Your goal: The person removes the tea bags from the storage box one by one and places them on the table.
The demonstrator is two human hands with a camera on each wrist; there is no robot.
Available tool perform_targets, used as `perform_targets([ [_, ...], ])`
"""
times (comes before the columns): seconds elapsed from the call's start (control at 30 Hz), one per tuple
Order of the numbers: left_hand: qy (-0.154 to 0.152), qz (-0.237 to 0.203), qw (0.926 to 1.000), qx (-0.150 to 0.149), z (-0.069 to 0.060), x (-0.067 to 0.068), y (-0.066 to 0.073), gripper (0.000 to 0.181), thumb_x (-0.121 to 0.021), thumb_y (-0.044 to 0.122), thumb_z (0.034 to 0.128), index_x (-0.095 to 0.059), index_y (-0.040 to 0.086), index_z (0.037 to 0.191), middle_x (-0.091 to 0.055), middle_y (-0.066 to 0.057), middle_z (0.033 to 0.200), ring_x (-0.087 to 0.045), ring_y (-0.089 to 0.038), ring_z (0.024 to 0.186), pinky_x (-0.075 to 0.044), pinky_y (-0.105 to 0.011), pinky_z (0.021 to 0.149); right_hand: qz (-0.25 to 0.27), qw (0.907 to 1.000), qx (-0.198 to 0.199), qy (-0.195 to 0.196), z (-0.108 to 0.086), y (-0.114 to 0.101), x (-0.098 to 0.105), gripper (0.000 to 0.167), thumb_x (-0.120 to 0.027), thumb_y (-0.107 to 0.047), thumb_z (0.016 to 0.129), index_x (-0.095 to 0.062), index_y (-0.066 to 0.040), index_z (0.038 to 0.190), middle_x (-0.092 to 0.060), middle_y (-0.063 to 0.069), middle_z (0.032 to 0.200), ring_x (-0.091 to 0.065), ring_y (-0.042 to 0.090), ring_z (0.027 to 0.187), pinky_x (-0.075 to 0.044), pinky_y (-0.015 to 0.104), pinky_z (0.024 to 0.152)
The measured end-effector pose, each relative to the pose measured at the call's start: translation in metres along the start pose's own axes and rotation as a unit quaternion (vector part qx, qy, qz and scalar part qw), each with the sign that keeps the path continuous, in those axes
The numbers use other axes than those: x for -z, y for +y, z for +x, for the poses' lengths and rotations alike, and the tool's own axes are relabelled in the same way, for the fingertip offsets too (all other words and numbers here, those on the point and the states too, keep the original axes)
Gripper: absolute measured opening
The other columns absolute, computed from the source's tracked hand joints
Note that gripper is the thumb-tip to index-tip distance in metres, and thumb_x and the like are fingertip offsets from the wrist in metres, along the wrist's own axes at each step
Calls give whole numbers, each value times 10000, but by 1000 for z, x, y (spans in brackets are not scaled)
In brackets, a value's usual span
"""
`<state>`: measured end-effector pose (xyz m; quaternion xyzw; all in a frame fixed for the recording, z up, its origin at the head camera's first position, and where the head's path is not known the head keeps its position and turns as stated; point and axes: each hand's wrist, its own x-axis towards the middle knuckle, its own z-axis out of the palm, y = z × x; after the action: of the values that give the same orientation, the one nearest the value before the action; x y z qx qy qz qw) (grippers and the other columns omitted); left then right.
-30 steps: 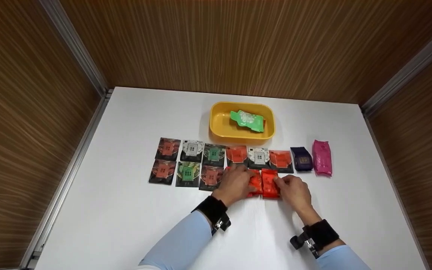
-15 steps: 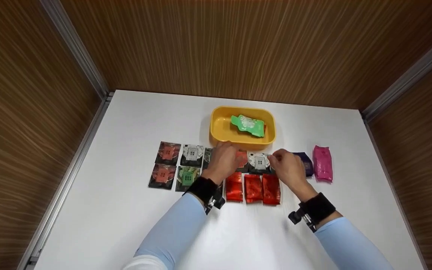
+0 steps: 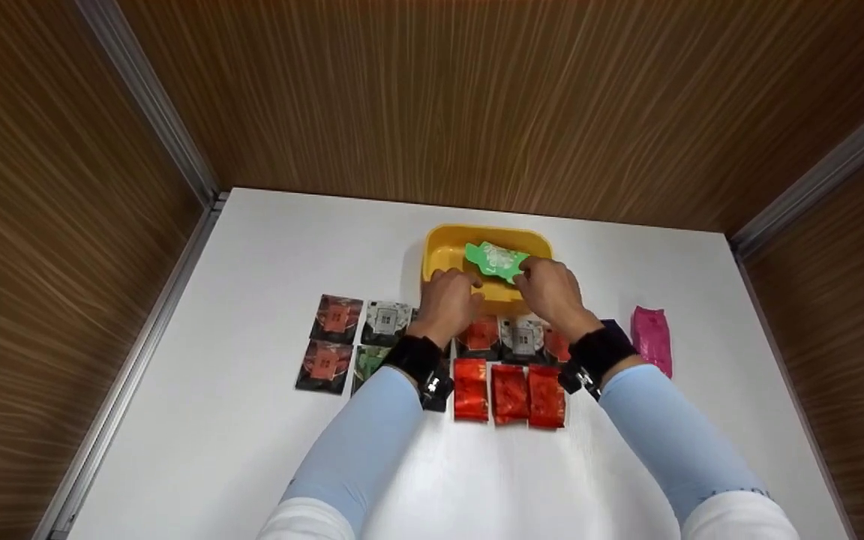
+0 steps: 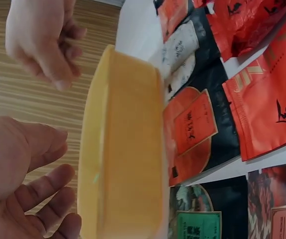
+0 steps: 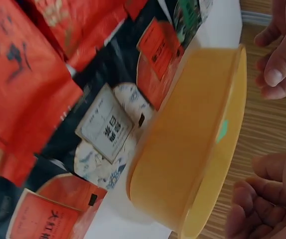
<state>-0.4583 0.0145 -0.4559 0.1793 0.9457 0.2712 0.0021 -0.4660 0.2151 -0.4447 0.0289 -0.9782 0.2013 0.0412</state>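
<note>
In the head view my left hand hovers over the front left of a yellow plastic bin. My right hand is above the bin's right side, its fingertips overlapping a green packet that lies inside. The left wrist view has my left hand with fingers loosely bent and nothing between them, just off the bin's rim. Likewise, my right hand has relaxed, slightly bent fingers and holds nothing in the right wrist view. The bin's wall hides most of its contents there.
Flat dark tea sachets lie in rows before the bin, partly covered by my arms. Three shiny red packets sit nearer me. A pink packet lies at right, beside a half-hidden purple packet. Wooden panels enclose the table.
Both hands have left the red packets and moved forward, passing over the sachets to the yellow bin. The three red packets now lie uncovered side by side.
</note>
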Motion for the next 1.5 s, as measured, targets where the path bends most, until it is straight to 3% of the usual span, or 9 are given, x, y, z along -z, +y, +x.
perform_targets([
  [0.1, -82, 123, 9999, -26, -1, -6, 3, 303, -734, 319, 1003, -771, 186, 1273, -732, -32, 1256, -612, -292, 1153, -473, -422, 997, -286, 9992, 70, -275, 12, 1, -6, 387, -660, -163, 1007, -672, 58, 1325, -713, 268, 1268, -679, 447, 1162, -545, 569, 980],
  [0.33, -294, 277, 9990, -196, -3, -17, 10, 371, -762, 347, 977, -749, 192, 1313, -731, -9, 1242, -603, -243, 1149, -474, -403, 998, -759, 9933, -121, -859, 23, 12, -18, 360, -655, -105, 919, -625, 77, 1228, -695, 275, 1115, -683, 420, 1043, -569, 533, 912],
  [0.57, -256, 675, 9962, -497, -5, -25, 8, 312, -748, 301, 995, -767, 176, 1281, -759, -25, 1178, -647, -254, 1087, -509, -397, 957, -815, 9827, -557, -1564, 24, 22, -23, 805, -733, -197, 939, -330, 161, 1538, -493, 364, 1485, -530, 480, 1348, -459, 542, 1132],
  [0.67, -121, 818, 9950, -567, -7, -28, 5, 267, -742, 285, 997, -788, 186, 1242, -769, -20, 1143, -663, -255, 1060, -517, -398, 941, -588, 9813, -685, -1699, 24, 20, -26, 754, -755, -230, 944, -401, 116, 1513, -553, 316, 1452, -578, 432, 1288, -484, 515, 1095],
  [0.8, -16, 820, 9950, -571, -9, -29, 1, 222, -739, 247, 987, -806, 192, 1191, -779, -12, 1111, -672, -248, 1029, -524, -398, 924, -550, 9841, -569, -1591, 22, 15, -30, 502, -752, -241, 938, -598, 40, 1324, -692, 236, 1264, -648, 360, 1085, -529, 498, 960],
  [1.03, -90, 625, 9967, -512, -9, -28, -1, 207, -741, 235, 992, -803, 176, 1180, -774, -15, 1125, -669, -250, 1048, -513, -386, 955, -980, 9916, -128, -836, 13, 14, -27, 249, -658, -251, 1002, -723, -24, 1082, -756, 218, 1047, -722, 395, 951, -584, 549, 817],
  [1.23, -121, -523, 9984, -203, -4, -23, 5, 233, -668, 263, 1051, -792, 124, 1190, -764, -37, 1132, -673, -234, 1091, -514, -358, 996, -1174, 9897, 391, 717, 3, 11, -23, 207, -656, -191, 1022, -780, -49, 935, -756, 165, 836, -733, 391, 807, -601, 554, 712],
  [1.37, -51, -1749, 9842, 261, 0, -18, 12, 307, -602, 293, 1090, -741, 84, 1266, -762, -60, 1169, -696, -216, 1052, -555, -356, 946, -944, 9806, 608, 1610, -7, -1, -22, 205, -680, -195, 1025, -802, -38, 973, -763, 147, 870, -736, 364, 818, -611, 525, 707],
  [1.5, 135, -2780, 9564, 880, 1, -10, 19, 495, -536, 430, 1105, -618, 67, 1432, -726, -99, 1308, -691, -241, 1182, -559, -399, 1001, -641, 9698, 861, 2192, -19, -18, -25, 231, -691, -229, 1035, -797, -24, 1038, -762, 156, 910, -727, 352, 855, -617, 510, 735],
])
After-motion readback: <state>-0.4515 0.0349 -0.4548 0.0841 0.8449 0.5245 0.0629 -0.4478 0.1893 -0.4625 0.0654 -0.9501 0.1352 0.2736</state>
